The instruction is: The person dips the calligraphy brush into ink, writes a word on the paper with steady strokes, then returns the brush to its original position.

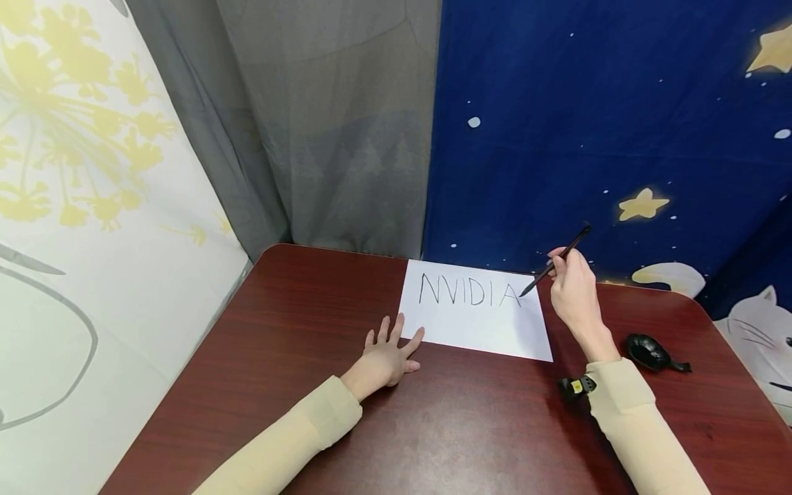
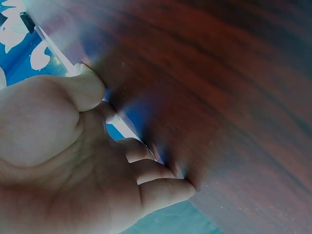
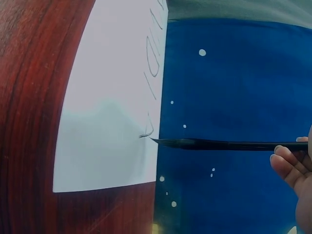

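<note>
A white sheet of paper (image 1: pixel 476 330) lies near the far edge of the table, with the dark letters NVIDIA written across its upper part. My right hand (image 1: pixel 574 289) pinches a dark ink brush (image 1: pixel 555 260) by its handle. In the right wrist view the pointed tip of the brush (image 3: pixel 195 144) is right at the last letter A. My left hand (image 1: pixel 386 357) rests with spread fingers at the lower left corner of the paper. The left wrist view shows its palm and fingertips (image 2: pixel 187 190) down against the table.
On the right side of the brown table (image 1: pixel 482 426) sits a shiny black object (image 1: pixel 648 350) with a narrow end. A small black device (image 1: pixel 577 387) with a yellow mark is at my right wrist. Behind the table hang a grey curtain (image 1: pixel 353 137) and a blue star-patterned one (image 1: pixel 557 137).
</note>
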A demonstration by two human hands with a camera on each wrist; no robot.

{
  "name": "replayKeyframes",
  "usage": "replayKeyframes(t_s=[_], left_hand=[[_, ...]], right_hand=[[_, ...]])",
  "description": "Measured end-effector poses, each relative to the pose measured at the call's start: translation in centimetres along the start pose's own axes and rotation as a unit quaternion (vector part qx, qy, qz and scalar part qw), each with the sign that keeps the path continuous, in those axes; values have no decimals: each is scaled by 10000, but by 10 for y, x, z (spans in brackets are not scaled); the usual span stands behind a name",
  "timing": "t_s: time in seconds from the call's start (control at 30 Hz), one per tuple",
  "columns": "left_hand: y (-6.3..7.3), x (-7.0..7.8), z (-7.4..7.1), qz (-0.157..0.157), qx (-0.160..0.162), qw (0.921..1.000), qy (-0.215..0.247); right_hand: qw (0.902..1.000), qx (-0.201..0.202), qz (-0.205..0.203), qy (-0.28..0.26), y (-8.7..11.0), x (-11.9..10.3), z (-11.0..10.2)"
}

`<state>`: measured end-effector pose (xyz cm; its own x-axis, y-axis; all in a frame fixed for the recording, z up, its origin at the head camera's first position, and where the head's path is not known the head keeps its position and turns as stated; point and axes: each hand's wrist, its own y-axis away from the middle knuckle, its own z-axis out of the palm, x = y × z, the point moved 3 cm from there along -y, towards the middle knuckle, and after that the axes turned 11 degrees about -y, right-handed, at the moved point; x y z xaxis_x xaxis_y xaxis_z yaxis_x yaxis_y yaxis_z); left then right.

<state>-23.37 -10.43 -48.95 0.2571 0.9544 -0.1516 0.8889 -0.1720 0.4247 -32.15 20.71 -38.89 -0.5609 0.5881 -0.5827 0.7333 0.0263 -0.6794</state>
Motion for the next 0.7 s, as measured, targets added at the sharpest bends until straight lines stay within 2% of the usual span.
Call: replayKeyframes(t_s=[0.37,0.7], left_hand=[[5,0,-3,3,-5,10000,5],[20,3,-17,-39,-139,9999,-24]], right_hand=[[9995,262,-142,-84,-6,-12,-14],[9978,361,-535,-167,-14,-25,-26]])
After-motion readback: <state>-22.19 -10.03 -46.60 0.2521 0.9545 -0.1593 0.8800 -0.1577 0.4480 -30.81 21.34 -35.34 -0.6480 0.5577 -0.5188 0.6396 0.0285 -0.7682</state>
